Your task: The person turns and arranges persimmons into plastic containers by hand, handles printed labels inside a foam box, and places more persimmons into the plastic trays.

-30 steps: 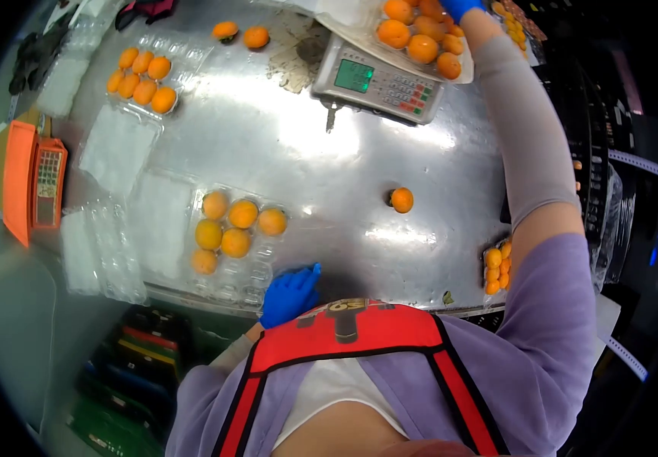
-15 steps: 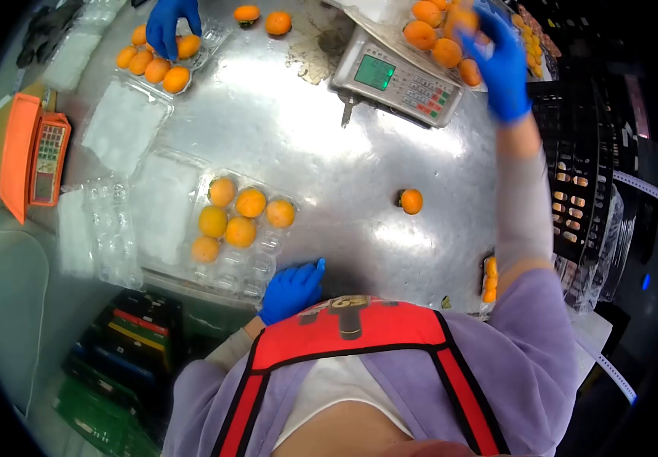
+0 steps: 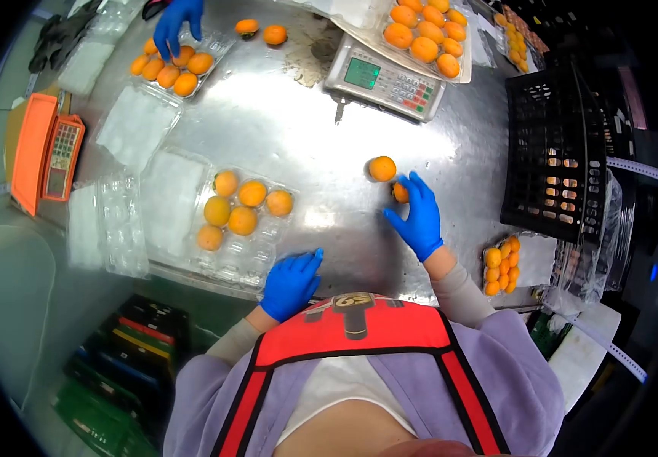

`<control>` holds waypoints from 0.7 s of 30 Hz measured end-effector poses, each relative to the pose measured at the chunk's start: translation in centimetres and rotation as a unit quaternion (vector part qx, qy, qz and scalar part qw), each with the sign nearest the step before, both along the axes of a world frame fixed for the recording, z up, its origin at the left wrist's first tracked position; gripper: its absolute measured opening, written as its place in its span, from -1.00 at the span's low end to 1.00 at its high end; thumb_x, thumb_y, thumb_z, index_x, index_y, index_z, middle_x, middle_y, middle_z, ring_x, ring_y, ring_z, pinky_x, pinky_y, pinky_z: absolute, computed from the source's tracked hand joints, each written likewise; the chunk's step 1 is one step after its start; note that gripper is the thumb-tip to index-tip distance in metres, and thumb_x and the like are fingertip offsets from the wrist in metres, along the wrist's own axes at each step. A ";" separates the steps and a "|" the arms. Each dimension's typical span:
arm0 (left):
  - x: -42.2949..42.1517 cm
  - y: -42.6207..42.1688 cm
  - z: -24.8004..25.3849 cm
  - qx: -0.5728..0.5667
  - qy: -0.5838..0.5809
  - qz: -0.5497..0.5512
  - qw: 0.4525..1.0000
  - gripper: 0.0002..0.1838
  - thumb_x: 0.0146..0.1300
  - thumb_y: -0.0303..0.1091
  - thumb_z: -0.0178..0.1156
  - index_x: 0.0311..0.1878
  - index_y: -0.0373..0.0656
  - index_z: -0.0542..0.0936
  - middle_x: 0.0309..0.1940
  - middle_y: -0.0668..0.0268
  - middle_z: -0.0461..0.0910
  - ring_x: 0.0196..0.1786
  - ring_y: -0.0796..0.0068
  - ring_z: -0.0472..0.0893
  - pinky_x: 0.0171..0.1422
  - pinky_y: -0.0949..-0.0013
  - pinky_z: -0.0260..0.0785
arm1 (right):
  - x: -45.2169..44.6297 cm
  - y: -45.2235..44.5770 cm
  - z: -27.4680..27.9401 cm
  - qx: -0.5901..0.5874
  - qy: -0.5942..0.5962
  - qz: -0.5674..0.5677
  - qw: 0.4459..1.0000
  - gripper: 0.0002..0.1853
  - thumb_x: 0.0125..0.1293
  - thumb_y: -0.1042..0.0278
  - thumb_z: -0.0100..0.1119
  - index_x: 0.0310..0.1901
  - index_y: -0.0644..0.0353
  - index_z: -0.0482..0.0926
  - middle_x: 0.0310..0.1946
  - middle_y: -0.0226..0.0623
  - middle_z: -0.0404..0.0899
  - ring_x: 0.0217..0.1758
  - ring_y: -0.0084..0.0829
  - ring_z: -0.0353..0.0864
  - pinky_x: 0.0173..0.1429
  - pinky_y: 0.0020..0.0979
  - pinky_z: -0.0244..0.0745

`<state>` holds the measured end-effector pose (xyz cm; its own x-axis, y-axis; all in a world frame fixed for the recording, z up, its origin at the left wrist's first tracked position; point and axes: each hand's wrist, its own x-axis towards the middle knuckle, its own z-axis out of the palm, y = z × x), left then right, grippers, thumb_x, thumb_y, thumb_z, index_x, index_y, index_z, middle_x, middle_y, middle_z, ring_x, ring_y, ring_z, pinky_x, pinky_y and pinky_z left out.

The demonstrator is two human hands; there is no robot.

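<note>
The right blue-gloved hand (image 3: 421,219), grip spread, perhaps touches a round orange fruit (image 3: 400,193); nearer the grey metal desk's (image 3: 260,122) front edge, the left blue-gloved hand's (image 3: 291,285) grip is unclear.

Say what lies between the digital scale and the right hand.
Head view: one persimmon, then a second persimmon partly hidden by the right hand. From them to the digital scale, the metal table is bare.
</note>
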<state>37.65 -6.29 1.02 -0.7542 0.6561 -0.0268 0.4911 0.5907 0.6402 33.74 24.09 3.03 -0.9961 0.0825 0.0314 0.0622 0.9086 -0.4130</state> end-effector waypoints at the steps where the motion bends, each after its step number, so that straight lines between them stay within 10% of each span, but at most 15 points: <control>1: 0.1 -0.1 -0.1 0.005 0.003 -0.001 1.000 -0.41 0.06 -0.29 0.21 0.22 -0.11 0.41 -0.02 0.19 0.52 -0.07 0.18 0.53 0.01 0.20 0.40 | 0.6 -0.2 0.0 -0.007 -0.012 -0.010 1.000 -0.42 0.04 0.34 0.34 0.16 0.09 0.42 0.20 -0.08 0.36 0.21 -0.08 0.39 0.28 -0.21 0.31; 15: -0.2 0.2 -0.4 -0.025 -0.005 -0.003 1.000 -0.40 0.07 -0.25 0.19 0.24 -0.07 0.40 -0.07 0.27 0.53 -0.15 0.27 0.53 -0.08 0.23 0.41 | -28.3 9.1 11.5 -0.290 0.194 -0.016 0.937 -0.57 0.10 0.41 0.31 0.05 0.19 0.52 -0.11 -0.29 0.56 -0.20 -0.48 0.54 -0.06 -0.47 0.48; 16: -0.3 0.2 -0.4 -0.027 -0.006 -0.008 1.000 -0.42 0.09 -0.26 0.17 0.25 -0.11 0.39 -0.07 0.26 0.51 -0.14 0.29 0.52 -0.07 0.24 0.40 | -31.7 9.9 11.2 -0.122 0.256 0.018 0.959 -0.53 0.09 0.39 0.33 0.09 0.17 0.52 -0.15 -0.31 0.57 -0.21 -0.50 0.54 -0.13 -0.47 0.51; 21: -0.1 0.0 -1.0 -0.022 0.016 -0.015 1.000 -0.40 0.08 -0.24 0.18 0.25 -0.09 0.39 -0.12 0.31 0.51 -0.20 0.33 0.51 -0.11 0.27 0.41 | -39.0 9.9 11.2 -0.076 0.074 -0.068 0.992 -0.46 0.06 0.17 0.36 0.08 0.20 0.52 -0.18 -0.21 0.61 -0.23 -0.47 0.57 -0.12 -0.43 0.51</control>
<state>37.50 -6.31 -0.02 -0.7349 0.6773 -0.0332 0.5286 0.6028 0.5977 -5.27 34.04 14.26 -0.9612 0.2299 0.1526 0.1081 0.8226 -0.5583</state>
